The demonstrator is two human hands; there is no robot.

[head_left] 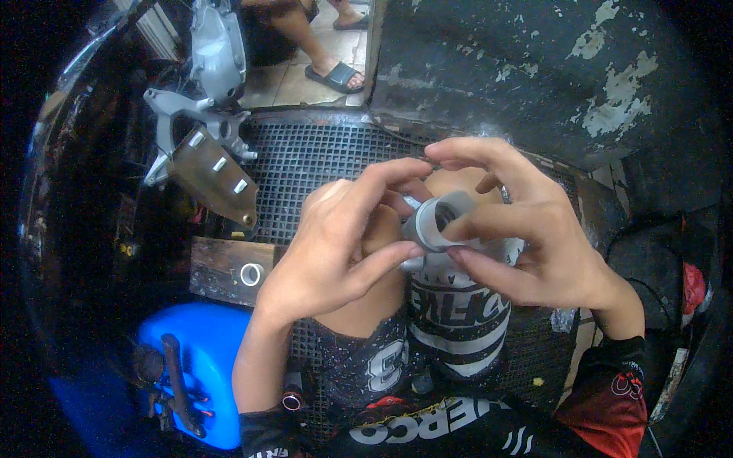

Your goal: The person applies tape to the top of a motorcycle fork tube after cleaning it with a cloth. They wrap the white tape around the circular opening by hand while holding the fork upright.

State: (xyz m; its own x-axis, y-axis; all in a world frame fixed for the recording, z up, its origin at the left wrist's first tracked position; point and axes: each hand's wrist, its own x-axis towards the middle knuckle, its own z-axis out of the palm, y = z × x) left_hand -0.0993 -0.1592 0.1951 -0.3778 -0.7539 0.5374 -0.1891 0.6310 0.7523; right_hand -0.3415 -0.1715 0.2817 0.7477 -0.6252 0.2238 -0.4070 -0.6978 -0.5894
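Over my lap I hold a small grey cylindrical part (416, 230) with a hollow end and a pale, thin curved flap standing out from its rim. The left side of it is between the thumb and fingers of my left hand (336, 244), which is closed on it. My right hand (527, 225) comes from the other side, its thumb and a finger closed at the open end and rim. Its upper fingers arch above the part, near the left fingertips. My fingers partly hide the far side and inside of the part.
A wooden block (214, 263) with a white ring (251, 275) on it lies left, above a blue plastic container or seat (217, 359). Metal castings (191, 114) and a brown plate (214, 179) stand beyond. A mesh mat (305, 153) covers the floor; another person's sandalled foot (336, 76) is farther off.
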